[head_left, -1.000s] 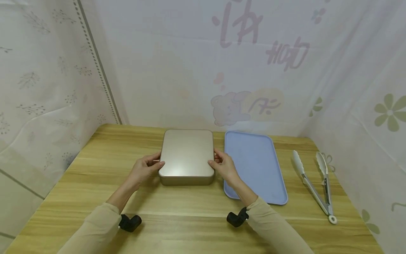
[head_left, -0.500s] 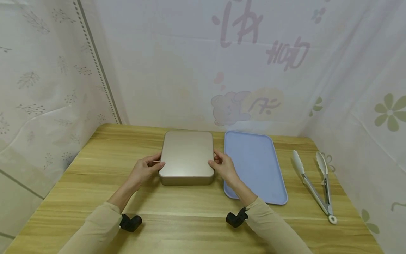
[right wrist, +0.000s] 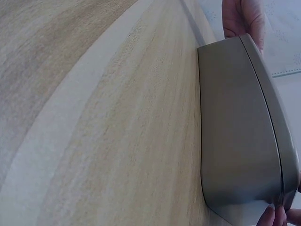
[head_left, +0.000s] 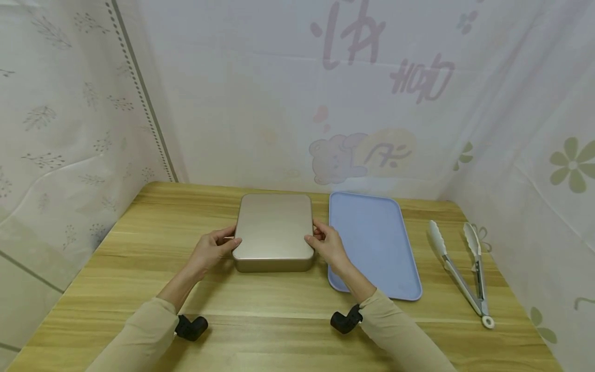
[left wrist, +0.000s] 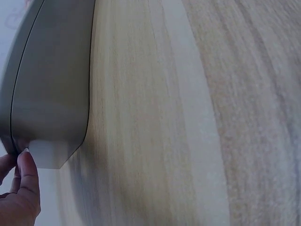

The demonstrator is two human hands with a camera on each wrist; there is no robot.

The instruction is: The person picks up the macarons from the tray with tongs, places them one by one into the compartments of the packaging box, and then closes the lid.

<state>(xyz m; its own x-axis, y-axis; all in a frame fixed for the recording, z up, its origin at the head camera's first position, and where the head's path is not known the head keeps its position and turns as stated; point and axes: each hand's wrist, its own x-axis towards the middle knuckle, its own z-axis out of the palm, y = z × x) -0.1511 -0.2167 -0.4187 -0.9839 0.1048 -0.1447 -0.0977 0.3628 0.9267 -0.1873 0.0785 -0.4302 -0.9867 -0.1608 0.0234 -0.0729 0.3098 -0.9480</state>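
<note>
A champagne-coloured metal box (head_left: pixel 274 265) stands on the wooden table, its smooth square lid (head_left: pixel 274 227) on top. In the left wrist view, a thin dark seam separates the lid from the box wall (left wrist: pixel 51 89). My left hand (head_left: pixel 209 252) pinches the lid's left edge near the front corner, thumb above and fingers at the side. At the opposite edge, my right hand (head_left: pixel 330 247) grips the lid the same way. The right wrist view shows fingertips (right wrist: pixel 268 217) at the seam of the box (right wrist: pixel 235 127). Whatever is inside the box is hidden.
A pale blue tray (head_left: pixel 372 243) lies just right of the box, partly under my right forearm. Farther right, white-tipped metal tongs (head_left: pixel 465 284) lie spread on the wooden table (head_left: pixel 260 341). Printed curtains (head_left: pixel 241 103) enclose the back and sides.
The lid's far edge has come down slightly, so the lid looks lower at the back. Both hands stay at its sides, almost still. The tray and tongs have not moved.
</note>
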